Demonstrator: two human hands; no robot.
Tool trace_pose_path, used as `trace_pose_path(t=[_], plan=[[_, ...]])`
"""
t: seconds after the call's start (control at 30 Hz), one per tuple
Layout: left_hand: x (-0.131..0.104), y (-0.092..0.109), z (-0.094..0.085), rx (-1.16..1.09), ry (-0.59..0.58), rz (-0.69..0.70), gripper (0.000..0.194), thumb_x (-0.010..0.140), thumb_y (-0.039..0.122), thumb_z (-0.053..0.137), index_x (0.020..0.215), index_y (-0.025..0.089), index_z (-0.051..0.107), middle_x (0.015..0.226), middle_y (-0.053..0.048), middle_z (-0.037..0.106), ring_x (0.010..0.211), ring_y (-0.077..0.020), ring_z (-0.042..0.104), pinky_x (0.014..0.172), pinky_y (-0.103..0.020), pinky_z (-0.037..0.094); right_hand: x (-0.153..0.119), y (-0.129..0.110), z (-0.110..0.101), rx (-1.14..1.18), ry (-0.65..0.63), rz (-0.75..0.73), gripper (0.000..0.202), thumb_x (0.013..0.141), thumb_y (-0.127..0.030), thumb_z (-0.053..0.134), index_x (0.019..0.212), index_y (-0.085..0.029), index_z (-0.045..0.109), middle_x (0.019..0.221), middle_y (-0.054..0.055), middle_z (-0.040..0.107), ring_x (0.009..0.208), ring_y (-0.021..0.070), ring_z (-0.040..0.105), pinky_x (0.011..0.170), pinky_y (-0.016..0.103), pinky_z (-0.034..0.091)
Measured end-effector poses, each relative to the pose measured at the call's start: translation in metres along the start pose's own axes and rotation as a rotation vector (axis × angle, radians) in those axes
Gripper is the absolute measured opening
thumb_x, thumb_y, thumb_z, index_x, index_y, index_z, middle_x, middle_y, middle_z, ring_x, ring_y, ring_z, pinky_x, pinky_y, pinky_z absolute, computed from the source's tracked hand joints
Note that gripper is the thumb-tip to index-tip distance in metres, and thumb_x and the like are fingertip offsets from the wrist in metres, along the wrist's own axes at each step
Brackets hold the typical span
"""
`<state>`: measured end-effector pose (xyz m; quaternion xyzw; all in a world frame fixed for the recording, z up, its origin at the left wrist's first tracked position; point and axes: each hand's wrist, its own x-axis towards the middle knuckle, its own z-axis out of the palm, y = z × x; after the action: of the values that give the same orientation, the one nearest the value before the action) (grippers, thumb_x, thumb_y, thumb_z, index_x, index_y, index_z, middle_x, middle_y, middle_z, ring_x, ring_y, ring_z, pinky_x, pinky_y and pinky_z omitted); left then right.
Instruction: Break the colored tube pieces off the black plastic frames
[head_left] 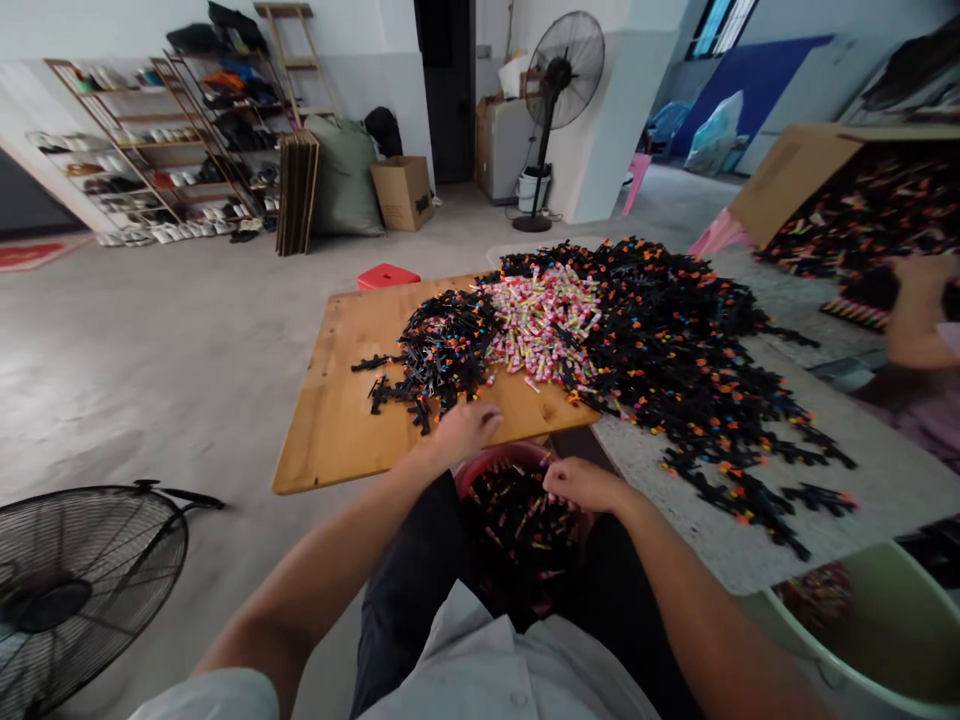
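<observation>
My left hand [469, 430] is over the front edge of the wooden board [337, 400], its fingers curled together; what they hold, if anything, is hidden. Just behind it lies a pile of small black toy guns [442, 340] with coloured tips. Over the right rim of a red bucket [471, 462] between my legs, my right hand [585, 484] is closed in a pinch, with its contents too small to make out. The bucket contains black toy guns mixed with small coloured pieces [517, 515]. A heap of pink-and-white little tubes [544, 315] lies farther back on the board.
A large heap of black toy guns [667, 330] covers much of the grey table [885, 440]. Another person's arm [919, 310] is at the right, by an overfilled carton [795, 180]. A pale green tub [892, 640] stands lower right, a floor fan [52, 600] lower left.
</observation>
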<state>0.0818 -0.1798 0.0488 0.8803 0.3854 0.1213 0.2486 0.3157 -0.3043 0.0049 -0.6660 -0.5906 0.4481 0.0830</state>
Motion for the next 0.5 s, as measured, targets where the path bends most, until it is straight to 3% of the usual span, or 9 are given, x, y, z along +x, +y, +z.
trace_pose_path(t=[0.07, 0.13, 0.23, 0.33, 0.5], plan=[[0.013, -0.015, -0.009, 0.208, 0.033, -0.072, 0.030, 0.103, 0.023, 0.048, 0.114, 0.019, 0.076, 0.113, -0.010, 0.076, 0.102, -0.0214, 0.071, 0.092, -0.029, 0.054, 0.015, -0.001, -0.004, -0.118, 0.017, 0.046, 0.027, 0.087, -0.030, 0.066, 0.063, -0.018, 0.068, 0.055, 0.002, 0.065, 0.051, 0.0160, 0.061, 0.052, 0.025, 0.040], [0.022, -0.026, -0.012, 0.337, -0.040, -0.091, 0.027, 0.100, 0.023, 0.051, 0.115, 0.018, 0.074, 0.117, -0.013, 0.073, 0.107, -0.0243, 0.070, 0.092, -0.032, 0.055, 0.030, -0.010, -0.015, -0.153, 0.141, 0.033, 0.028, 0.090, -0.031, 0.064, 0.067, -0.017, 0.071, 0.067, 0.006, 0.072, 0.063, 0.0186, 0.067, 0.060, 0.026, 0.043], [0.027, -0.031, -0.008, 0.384, -0.105, -0.131, 0.028, 0.099, 0.035, 0.057, 0.113, 0.016, 0.072, 0.117, -0.016, 0.071, 0.109, -0.0301, 0.070, 0.090, -0.038, 0.056, 0.058, -0.031, -0.037, -0.202, 0.408, 0.030, 0.032, 0.102, -0.033, 0.047, 0.100, -0.017, 0.075, 0.104, 0.013, 0.078, 0.097, 0.0234, 0.070, 0.077, 0.028, 0.046], [0.031, -0.026, 0.001, 0.405, -0.108, -0.206, 0.039, 0.098, 0.044, 0.057, 0.120, 0.014, 0.068, 0.122, -0.020, 0.067, 0.114, -0.0338, 0.068, 0.094, -0.042, 0.056, 0.086, -0.053, -0.054, -0.305, 0.646, 0.079, 0.035, 0.106, -0.036, 0.045, 0.120, -0.017, 0.070, 0.125, 0.018, 0.071, 0.114, 0.0268, 0.067, 0.089, 0.031, 0.046], [0.040, -0.019, 0.010, 0.330, -0.091, -0.201, 0.049, 0.092, 0.033, 0.062, 0.138, 0.017, 0.058, 0.128, -0.017, 0.067, 0.118, -0.0291, 0.066, 0.096, -0.036, 0.055, 0.113, -0.067, -0.059, -0.326, 0.677, 0.099, 0.030, 0.103, -0.031, 0.053, 0.124, -0.014, 0.068, 0.127, 0.021, 0.069, 0.115, 0.0279, 0.068, 0.093, 0.033, 0.047]])
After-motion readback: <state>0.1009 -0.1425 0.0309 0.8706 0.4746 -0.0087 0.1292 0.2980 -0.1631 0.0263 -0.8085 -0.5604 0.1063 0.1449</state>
